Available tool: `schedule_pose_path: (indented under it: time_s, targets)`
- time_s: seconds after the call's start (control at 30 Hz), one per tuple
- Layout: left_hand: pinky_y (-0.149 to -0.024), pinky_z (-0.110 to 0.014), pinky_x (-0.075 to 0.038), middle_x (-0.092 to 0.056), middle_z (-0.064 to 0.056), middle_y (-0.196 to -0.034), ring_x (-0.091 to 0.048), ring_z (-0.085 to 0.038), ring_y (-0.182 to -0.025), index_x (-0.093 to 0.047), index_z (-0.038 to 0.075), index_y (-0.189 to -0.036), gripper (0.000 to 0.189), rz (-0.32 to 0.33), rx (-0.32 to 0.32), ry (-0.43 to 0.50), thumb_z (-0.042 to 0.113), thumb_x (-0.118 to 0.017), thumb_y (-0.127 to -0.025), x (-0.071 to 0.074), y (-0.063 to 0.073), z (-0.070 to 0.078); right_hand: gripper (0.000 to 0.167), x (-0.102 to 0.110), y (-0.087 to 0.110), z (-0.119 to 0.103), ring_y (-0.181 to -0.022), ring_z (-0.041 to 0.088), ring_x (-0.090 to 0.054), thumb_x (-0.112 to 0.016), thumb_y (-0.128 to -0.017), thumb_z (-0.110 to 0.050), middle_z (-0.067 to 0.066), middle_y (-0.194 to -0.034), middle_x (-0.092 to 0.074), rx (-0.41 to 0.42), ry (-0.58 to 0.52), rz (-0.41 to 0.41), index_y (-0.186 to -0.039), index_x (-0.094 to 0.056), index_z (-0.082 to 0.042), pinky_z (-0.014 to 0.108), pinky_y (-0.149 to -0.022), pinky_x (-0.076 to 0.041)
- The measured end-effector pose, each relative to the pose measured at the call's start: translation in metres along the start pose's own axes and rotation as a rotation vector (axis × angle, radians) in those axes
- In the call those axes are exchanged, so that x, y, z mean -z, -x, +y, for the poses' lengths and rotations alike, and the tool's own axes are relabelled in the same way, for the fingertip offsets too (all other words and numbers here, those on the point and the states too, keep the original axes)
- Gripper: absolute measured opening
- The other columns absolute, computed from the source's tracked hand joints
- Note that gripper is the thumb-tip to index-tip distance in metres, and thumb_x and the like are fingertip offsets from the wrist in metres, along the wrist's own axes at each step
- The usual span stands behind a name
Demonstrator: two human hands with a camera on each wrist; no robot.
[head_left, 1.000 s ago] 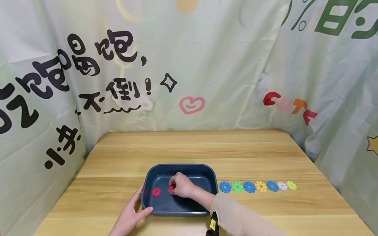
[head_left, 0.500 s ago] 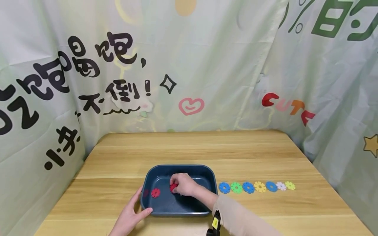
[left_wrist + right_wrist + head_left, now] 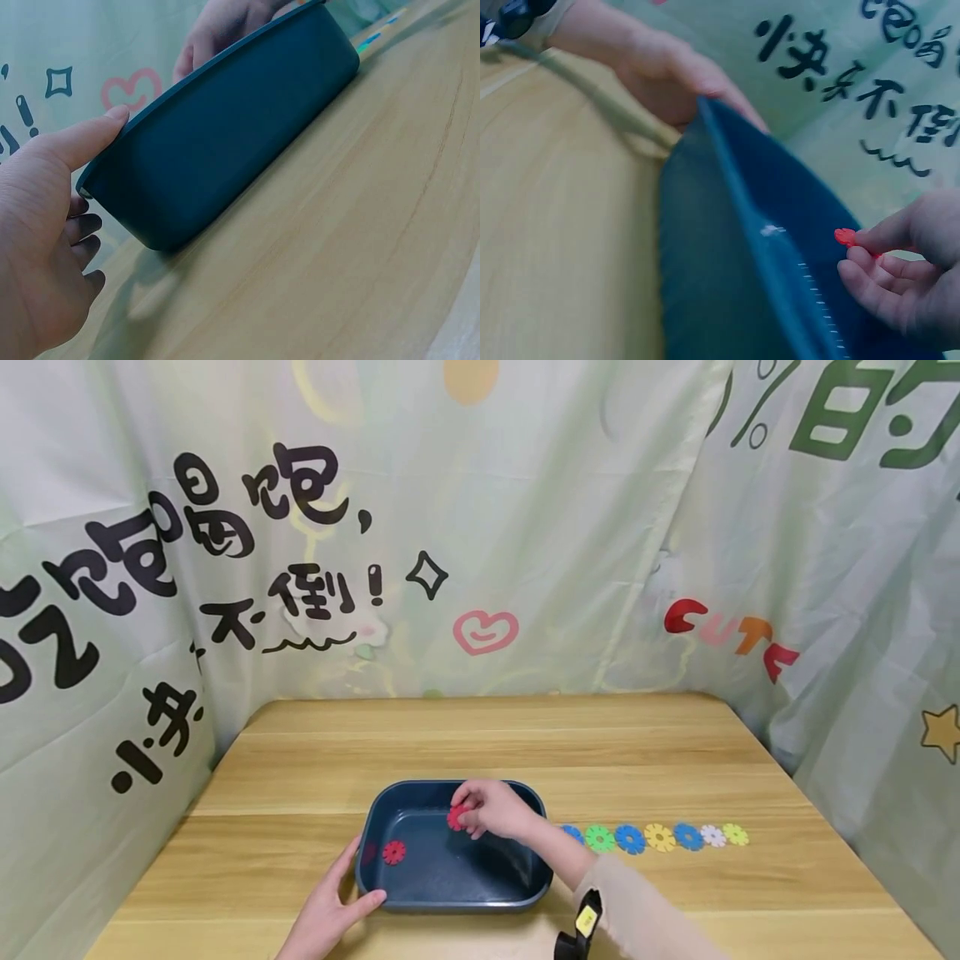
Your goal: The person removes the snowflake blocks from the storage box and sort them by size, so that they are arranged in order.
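Observation:
A dark blue rectangular tray [image 3: 457,907] stands on the wooden table. At its left end, my left hand [image 3: 326,897] grips the near corner, thumb over the rim and fingers along the outer side; the left wrist view shows that thumb [image 3: 97,136] on the rim. Between thumb and fingertips, my right hand [image 3: 501,812] pinches a red snowflake disc [image 3: 456,817], held above the tray's floor; the right wrist view shows the same red disc [image 3: 844,237] partly covered by fingers. Another red disc [image 3: 394,852] lies inside, at the tray's left.
To the tray's right runs a row of notched discs, including a green one [image 3: 600,838], a yellow one [image 3: 660,837] and a white one [image 3: 713,835]. My right forearm partly covers the leftmost blue disc [image 3: 572,832]. A printed curtain [image 3: 570,527] hangs behind the table [image 3: 337,735].
The right hand has lifted the red disc off the tray's floor and carried it up and to the right. The left hand has kept its hold on the tray's corner.

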State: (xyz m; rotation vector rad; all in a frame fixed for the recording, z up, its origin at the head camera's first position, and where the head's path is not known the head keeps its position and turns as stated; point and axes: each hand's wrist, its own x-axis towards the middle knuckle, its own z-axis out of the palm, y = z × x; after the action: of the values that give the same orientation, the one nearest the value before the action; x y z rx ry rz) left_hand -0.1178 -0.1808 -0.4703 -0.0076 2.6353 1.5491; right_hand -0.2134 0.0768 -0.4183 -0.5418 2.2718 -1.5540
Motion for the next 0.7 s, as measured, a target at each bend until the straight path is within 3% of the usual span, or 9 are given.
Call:
schedule_pose_path:
  time_s: [0.17, 0.47, 0.7]
  targets:
    - [-0.098, -0.068, -0.020, -0.029, -0.021, -0.146, -0.023, -0.046, -0.132, -0.031, 0.008, -0.145, 0.081, 0.004, -0.020, 0.007, 0.031, -0.073, -0.079, 0.000, 0.001, 0.003, 0.018, 0.023, 0.011, -0.003, -0.060, 0.023, -0.059, -0.062, -0.083, 0.006, 0.008, -0.078, -0.058, 0.018, -0.052, 0.031, -0.101, -0.058, 0.007, 0.041, -0.060, -0.056]
    - [-0.099, -0.068, -0.019, -0.029, -0.021, -0.147, -0.022, -0.045, -0.133, -0.031, 0.008, -0.144, 0.082, -0.001, 0.002, 0.005, 0.032, -0.073, -0.078, 0.000, -0.001, 0.003, 0.024, 0.066, 0.039, 0.004, -0.069, 0.030, -0.063, -0.060, -0.083, 0.006, 0.012, -0.082, -0.060, 0.050, -0.083, 0.098, -0.105, -0.055, 0.012, 0.035, -0.060, -0.056]
    - [-0.099, -0.068, -0.019, -0.028, -0.021, -0.147, -0.022, -0.045, -0.133, -0.030, 0.007, -0.145, 0.082, -0.007, 0.015, 0.008, 0.031, -0.073, -0.079, 0.000, 0.001, 0.003, 0.028, 0.098, 0.068, 0.022, -0.067, 0.017, -0.059, -0.060, -0.086, 0.002, 0.008, -0.081, -0.060, 0.022, -0.161, 0.163, -0.108, -0.049, 0.016, 0.035, -0.064, -0.055]
